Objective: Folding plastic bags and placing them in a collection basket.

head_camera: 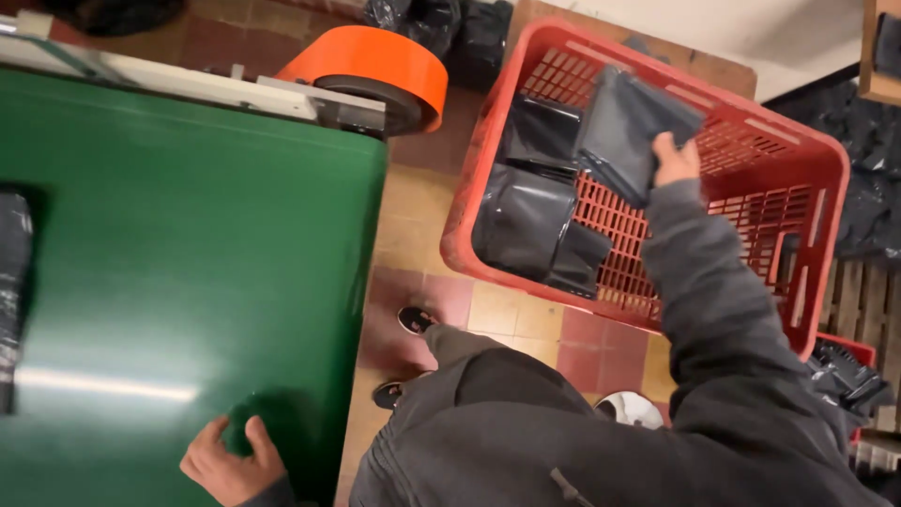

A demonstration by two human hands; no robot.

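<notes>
Right hand [676, 160] reaching into red plastic crate [817, 160], fingers clamped on edge of a grey poly mailer bag [629, 127], flat, rectangular, tilted, lifted above crate floor near the far wall. Two more dark glossy packages in same crate: small black one [540, 131] just left of the held bag, bigger black one [526, 221] nearer the crate's front-left corner, folded flap hanging at its right edge. No readable labels visible on any. Left hand [230, 460] well left of crate, resting on near edge of green conveyor belt [188, 253], fingers loosely curled, holding nothing. Another dark wrapped parcel [13, 282] at far left edge of belt, cut off. Orange roller guard [375, 61] between belt end and crate's far-left corner. Tiled floor [526, 319] under crate.
</notes>
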